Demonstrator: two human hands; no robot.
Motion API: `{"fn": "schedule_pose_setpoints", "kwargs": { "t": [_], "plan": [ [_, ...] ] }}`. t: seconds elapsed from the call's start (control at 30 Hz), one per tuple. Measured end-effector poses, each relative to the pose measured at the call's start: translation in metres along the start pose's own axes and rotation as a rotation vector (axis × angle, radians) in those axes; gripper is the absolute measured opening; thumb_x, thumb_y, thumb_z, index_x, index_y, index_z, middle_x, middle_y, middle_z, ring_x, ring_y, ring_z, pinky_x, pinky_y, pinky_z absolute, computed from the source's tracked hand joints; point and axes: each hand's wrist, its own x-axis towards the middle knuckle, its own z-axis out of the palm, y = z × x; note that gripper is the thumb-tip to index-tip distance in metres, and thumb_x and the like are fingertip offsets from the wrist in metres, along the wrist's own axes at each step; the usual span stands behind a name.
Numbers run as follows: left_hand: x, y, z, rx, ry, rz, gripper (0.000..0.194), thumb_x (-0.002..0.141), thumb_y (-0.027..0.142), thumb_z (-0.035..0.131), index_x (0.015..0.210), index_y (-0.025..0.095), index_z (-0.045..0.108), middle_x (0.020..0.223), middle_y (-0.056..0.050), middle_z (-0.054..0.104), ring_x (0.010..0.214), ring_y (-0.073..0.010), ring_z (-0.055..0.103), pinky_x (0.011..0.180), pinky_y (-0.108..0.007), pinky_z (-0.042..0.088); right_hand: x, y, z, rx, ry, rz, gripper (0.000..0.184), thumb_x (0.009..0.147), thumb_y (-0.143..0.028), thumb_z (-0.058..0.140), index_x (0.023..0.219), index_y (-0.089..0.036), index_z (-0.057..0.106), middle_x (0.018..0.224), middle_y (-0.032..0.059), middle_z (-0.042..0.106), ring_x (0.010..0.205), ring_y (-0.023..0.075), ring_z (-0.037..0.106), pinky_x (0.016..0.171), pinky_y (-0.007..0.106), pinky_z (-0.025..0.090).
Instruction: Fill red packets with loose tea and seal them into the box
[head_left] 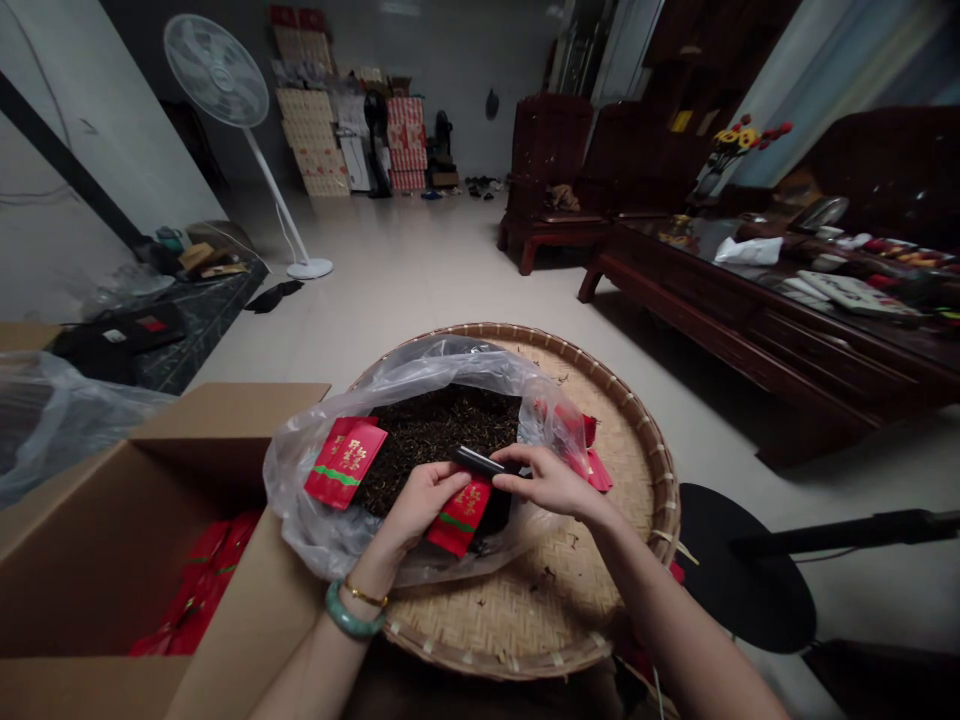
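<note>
Over a clear plastic bag (315,545) of dark loose tea leaves (442,425), both my hands work at one red tea packet (454,528). My left hand (420,503) pinches its top edge near the left corner. In my right hand (551,480) is a small black handheld bag sealer (480,461), lying across the packet's top edge. Its left end meets my left fingertips. More red packets (346,462) rest on the bag's left side. Other red packets (592,465) lie partly behind the plastic at the right.
The bag sits on a round woven bamboo tray (525,630). An open cardboard box (247,610) at the left holds several red packets (202,580). A black stand base (742,570) is at the right. Farther off are a white fan (277,195) and a dark wooden table (750,300).
</note>
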Motion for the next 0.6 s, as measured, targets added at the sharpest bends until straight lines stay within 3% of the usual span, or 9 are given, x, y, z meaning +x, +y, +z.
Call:
{"fn": "schedule_pose_setpoints", "kwargs": {
  "t": [0.1,0.17,0.3,0.4,0.5,0.6],
  "plan": [
    [-0.001,0.001,-0.001,0.026,-0.007,-0.011,0.036,0.063,0.045,0.073,0.074,0.011,0.069,0.061,0.001,0.065,0.051,-0.0093,0.051,0.050,-0.020,0.036,0.000,0.002,-0.005,0.118,-0.055,0.083,0.034,0.079,-0.038,0.061,0.104,-0.015,0.066,0.088,0.0046,0.070,0.073,0.0178,0.062,0.062,0.027,0.047],
    [-0.002,0.001,-0.002,0.008,0.001,-0.019,0.036,0.064,0.044,0.073,0.077,0.011,0.068,0.063,0.001,0.067,0.051,-0.0098,0.053,0.051,-0.020,0.038,0.000,0.008,-0.008,0.115,-0.005,0.112,0.037,0.081,-0.041,0.058,0.105,-0.014,0.066,0.084,0.0045,0.070,0.069,0.0172,0.062,0.059,0.027,0.046],
    [-0.002,0.002,-0.002,-0.141,0.050,-0.001,0.041,0.059,0.038,0.078,0.088,0.012,0.066,0.070,-0.002,0.071,0.060,-0.0127,0.061,0.058,-0.021,0.045,0.001,0.033,-0.009,-0.182,0.246,0.055,0.036,0.078,-0.036,0.063,0.107,-0.015,0.065,0.100,0.0096,0.068,0.088,0.0236,0.063,0.076,0.034,0.049],
    [-0.001,0.002,0.002,-0.231,0.120,0.024,0.045,0.054,0.035,0.082,0.090,0.013,0.065,0.073,-0.002,0.072,0.062,-0.0125,0.063,0.060,-0.021,0.047,0.001,0.049,-0.005,-0.396,0.319,-0.021,0.039,0.077,-0.032,0.064,0.111,-0.014,0.062,0.106,0.0134,0.066,0.097,0.0273,0.060,0.084,0.040,0.047],
    [0.000,0.002,0.007,-0.254,0.185,0.049,0.041,0.054,0.036,0.082,0.083,0.013,0.066,0.069,-0.001,0.071,0.057,-0.0106,0.061,0.056,-0.019,0.045,0.000,0.045,0.004,-0.426,0.377,-0.066,0.037,0.079,-0.033,0.063,0.112,-0.016,0.061,0.105,0.0125,0.066,0.099,0.0275,0.058,0.086,0.042,0.045],
    [0.001,0.003,0.012,-0.244,0.226,0.084,0.034,0.055,0.038,0.080,0.074,0.013,0.067,0.062,0.001,0.068,0.055,-0.0094,0.058,0.054,-0.019,0.044,0.002,0.023,0.020,-0.213,0.405,-0.120,0.023,0.086,-0.036,0.054,0.098,-0.020,0.066,0.097,0.0080,0.068,0.093,0.0219,0.060,0.083,0.036,0.046]
  ]
}}
